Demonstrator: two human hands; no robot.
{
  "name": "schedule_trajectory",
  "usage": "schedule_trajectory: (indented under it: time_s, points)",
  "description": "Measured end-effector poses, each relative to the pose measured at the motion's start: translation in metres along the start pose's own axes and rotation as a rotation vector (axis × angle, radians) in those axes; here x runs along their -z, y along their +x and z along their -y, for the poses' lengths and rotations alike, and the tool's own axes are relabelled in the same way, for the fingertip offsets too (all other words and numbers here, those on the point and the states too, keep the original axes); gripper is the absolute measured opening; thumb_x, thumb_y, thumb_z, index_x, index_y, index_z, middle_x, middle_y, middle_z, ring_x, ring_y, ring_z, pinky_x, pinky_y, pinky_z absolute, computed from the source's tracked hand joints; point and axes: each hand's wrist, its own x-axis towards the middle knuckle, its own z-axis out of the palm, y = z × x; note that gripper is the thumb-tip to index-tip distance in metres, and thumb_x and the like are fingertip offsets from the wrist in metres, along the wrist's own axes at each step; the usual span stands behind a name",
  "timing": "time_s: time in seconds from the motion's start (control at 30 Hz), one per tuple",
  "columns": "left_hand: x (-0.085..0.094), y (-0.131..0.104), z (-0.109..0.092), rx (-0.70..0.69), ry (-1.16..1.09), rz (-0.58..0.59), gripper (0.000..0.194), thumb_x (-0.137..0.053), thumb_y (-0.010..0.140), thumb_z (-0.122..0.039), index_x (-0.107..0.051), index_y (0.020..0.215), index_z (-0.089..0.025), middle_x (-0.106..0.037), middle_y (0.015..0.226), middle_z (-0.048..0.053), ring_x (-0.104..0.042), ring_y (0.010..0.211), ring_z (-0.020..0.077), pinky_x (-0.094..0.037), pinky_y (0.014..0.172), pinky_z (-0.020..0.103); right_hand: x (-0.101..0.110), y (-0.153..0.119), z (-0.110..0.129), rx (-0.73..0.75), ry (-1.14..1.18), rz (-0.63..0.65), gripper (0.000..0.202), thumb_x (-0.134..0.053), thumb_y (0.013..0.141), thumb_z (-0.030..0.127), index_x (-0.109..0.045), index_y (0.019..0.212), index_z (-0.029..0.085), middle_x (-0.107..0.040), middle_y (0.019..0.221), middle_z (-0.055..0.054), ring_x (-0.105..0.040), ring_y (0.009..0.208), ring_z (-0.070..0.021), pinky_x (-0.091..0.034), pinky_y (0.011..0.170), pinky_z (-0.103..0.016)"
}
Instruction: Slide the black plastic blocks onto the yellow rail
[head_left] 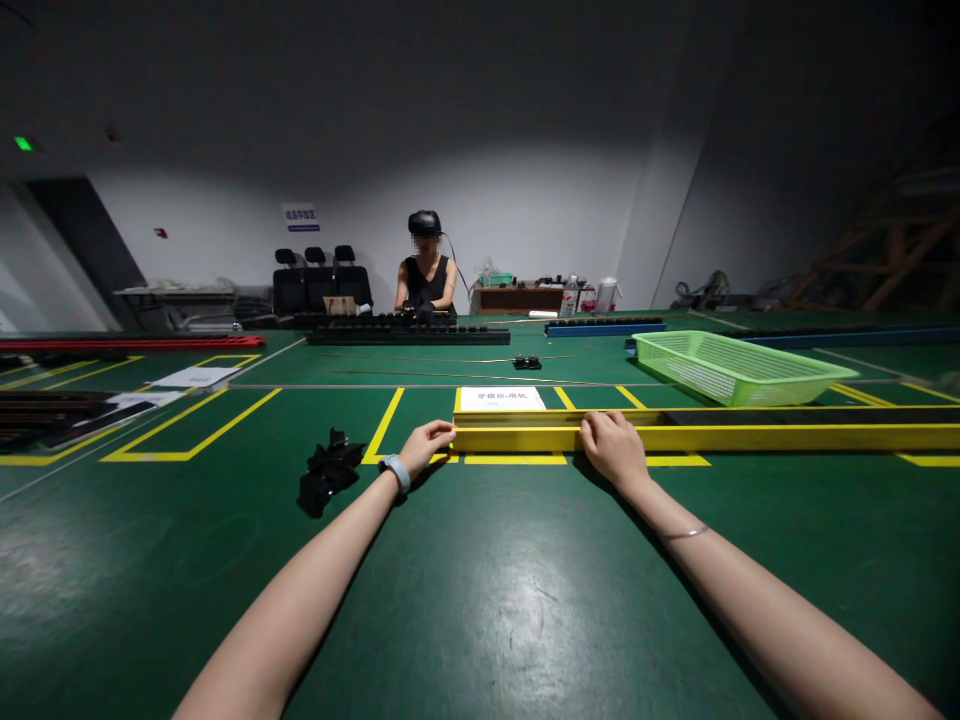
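A long yellow rail (517, 438) lies across the green table and runs out of view to the right. My left hand (425, 446), with a light-blue band on its wrist, is at the rail's left end, fingers pinched together there; whether a small part is between them is hidden. My right hand (615, 450) is wrapped over the rail's upper edge farther right, gripping it. Left of my left hand sits a small pile of black plastic parts (330, 472). A white paper label (501, 398) with printed characters lies just behind the rail.
A light-green basket (739, 368) stands behind the rail at the right. Thin rods and a small black part (526, 363) lie beyond the label. Black (409, 337), red (150, 343) and blue rails (604, 328) lie farther back. A person (426, 275) wearing a headset works across the table.
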Motion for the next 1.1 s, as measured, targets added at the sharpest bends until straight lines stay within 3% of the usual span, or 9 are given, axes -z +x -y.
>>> schedule_trajectory:
  time_s: [0.33, 0.6, 0.93, 1.1]
  points:
    - [-0.001, 0.0, 0.0, 0.032, -0.041, 0.005, 0.042, -0.07, 0.065, -0.046, -0.064, 0.093, -0.016, -0.064, 0.086, 0.006, -0.059, 0.081, 0.0178, -0.047, 0.067, 0.028, -0.001, -0.001, -0.013, -0.053, 0.026, -0.022, 0.025, -0.037, 0.088, 0.03, -0.058, 0.082, 0.019, -0.062, 0.083, -0.009, -0.048, 0.09, -0.023, -0.033, 0.073, -0.032]
    - [0.0, 0.003, 0.002, -0.045, -0.017, 0.011, 0.037, -0.07, 0.067, -0.043, -0.066, 0.091, -0.015, -0.065, 0.091, 0.007, -0.059, 0.085, 0.0169, -0.046, 0.077, 0.03, -0.004, 0.0, -0.019, -0.075, 0.009, -0.031, 0.025, -0.036, 0.089, 0.03, -0.056, 0.078, 0.019, -0.061, 0.082, -0.008, -0.049, 0.089, -0.0219, -0.034, 0.081, -0.034]
    - [-0.002, -0.002, -0.006, -0.033, -0.015, 0.007, 0.038, -0.07, 0.066, -0.044, -0.066, 0.09, -0.015, -0.065, 0.091, 0.008, -0.059, 0.086, 0.0178, -0.047, 0.075, 0.029, -0.011, -0.003, -0.049, -0.214, 0.042, -0.033, 0.026, -0.034, 0.089, 0.034, -0.056, 0.081, 0.02, -0.06, 0.085, -0.009, -0.048, 0.092, -0.022, -0.038, 0.07, -0.031]
    - [-0.003, -0.005, -0.01, 0.037, -0.038, 0.006, 0.039, -0.07, 0.066, -0.044, -0.065, 0.093, -0.016, -0.065, 0.089, 0.008, -0.06, 0.082, 0.0177, -0.047, 0.07, 0.029, -0.013, -0.005, -0.066, -0.296, 0.05, -0.04, 0.029, -0.034, 0.088, 0.035, -0.057, 0.083, 0.02, -0.059, 0.085, -0.01, -0.048, 0.092, -0.0232, -0.039, 0.07, -0.033]
